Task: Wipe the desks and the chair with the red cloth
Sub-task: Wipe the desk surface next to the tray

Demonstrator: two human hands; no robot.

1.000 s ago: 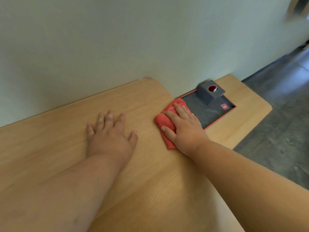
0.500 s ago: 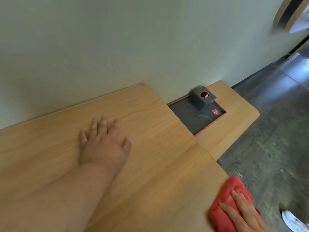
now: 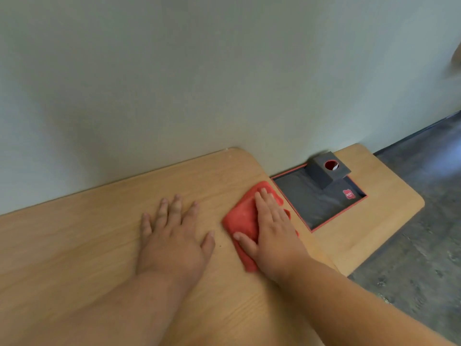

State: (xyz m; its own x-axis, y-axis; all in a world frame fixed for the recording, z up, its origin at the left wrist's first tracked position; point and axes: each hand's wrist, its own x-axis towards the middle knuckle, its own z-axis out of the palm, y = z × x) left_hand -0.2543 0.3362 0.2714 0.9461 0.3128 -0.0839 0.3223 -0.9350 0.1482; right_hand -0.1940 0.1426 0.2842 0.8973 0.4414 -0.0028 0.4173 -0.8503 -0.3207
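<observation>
Now the right hand [image 3: 272,236] presses flat, grip released, on the red cloth [image 3: 243,218] atop the bench [image 3: 74,245], beside the grey mat [image 3: 316,203]; left hand [image 3: 172,240] rests flat nearby.

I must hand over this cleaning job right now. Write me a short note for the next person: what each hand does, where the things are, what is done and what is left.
Left hand: open, flat on the near desk, holds nothing.
Right hand: open, straight fingers press the red cloth onto the same desk, near its right edge and the wall.
Second desk: to the right, with a grey mat with a red border and a grey box on it.
Done: wiping of the near desk is under way; how much is covered cannot be told.
Left: the rest of this desk, the second desk, and the chair, which is not in view.
</observation>
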